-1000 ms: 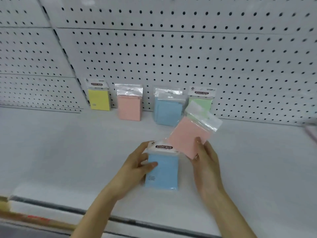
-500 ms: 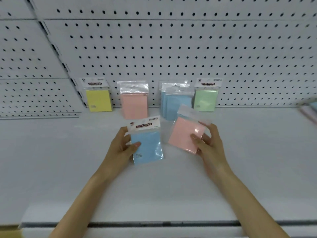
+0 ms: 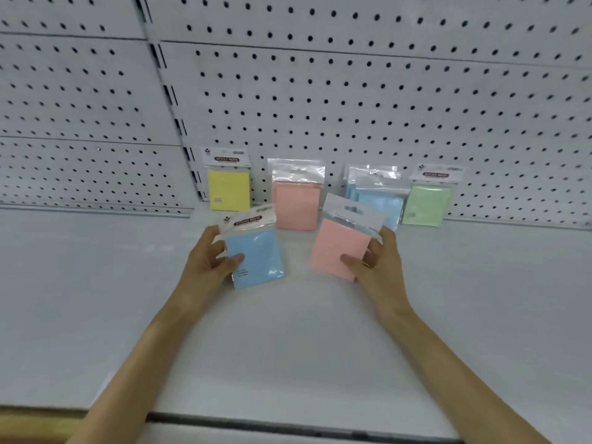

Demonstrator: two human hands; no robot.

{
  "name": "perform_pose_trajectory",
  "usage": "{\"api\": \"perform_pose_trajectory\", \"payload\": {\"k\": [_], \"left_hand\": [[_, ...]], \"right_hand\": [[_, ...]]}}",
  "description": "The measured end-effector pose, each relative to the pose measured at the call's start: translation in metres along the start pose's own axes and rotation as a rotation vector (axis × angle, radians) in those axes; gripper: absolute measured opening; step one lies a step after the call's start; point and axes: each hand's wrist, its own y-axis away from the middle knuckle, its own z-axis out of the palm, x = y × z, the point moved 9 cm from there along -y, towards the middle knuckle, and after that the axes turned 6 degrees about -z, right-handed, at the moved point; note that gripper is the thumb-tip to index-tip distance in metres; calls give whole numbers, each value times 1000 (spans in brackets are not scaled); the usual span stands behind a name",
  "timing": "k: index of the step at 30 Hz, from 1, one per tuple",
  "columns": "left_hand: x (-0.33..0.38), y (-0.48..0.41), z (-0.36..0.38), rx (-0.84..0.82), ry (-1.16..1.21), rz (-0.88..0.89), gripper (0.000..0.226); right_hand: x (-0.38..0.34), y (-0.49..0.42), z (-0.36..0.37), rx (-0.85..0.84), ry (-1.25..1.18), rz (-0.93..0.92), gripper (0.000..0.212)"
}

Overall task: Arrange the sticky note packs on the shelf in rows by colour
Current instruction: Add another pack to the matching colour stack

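My left hand [image 3: 208,264] grips a blue sticky note pack [image 3: 256,254] by its left edge, label facing me. My right hand [image 3: 381,267] holds a pink pack [image 3: 339,245] by its lower right corner, tilted, plain side toward me. Both packs hover above the white shelf [image 3: 288,331]. Against the back wall stand a yellow pack [image 3: 228,189], a pink pack [image 3: 296,203], blue packs [image 3: 379,200] one in front of another, and a green pack [image 3: 426,203].
White pegboard [image 3: 352,107] forms the back wall, with a vertical slotted upright [image 3: 174,100] left of the yellow pack. The shelf's front edge [image 3: 288,424] runs along the bottom.
Both hands have carried their packs farther toward the back row. The blue pack has come up from lying near the shelf to upright, and the two packs have spread apart.
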Motion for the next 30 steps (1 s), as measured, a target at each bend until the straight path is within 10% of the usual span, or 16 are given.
{"api": "perform_pose_trajectory", "payload": {"k": [13, 30], "left_hand": [[-5, -2, -34, 95, 118, 51, 45], [-1, -3, -34, 59, 179, 89, 45]], "right_hand": [[-12, -41, 70, 20, 430, -310, 18], [-12, -53, 72, 140, 530, -223, 38]]}}
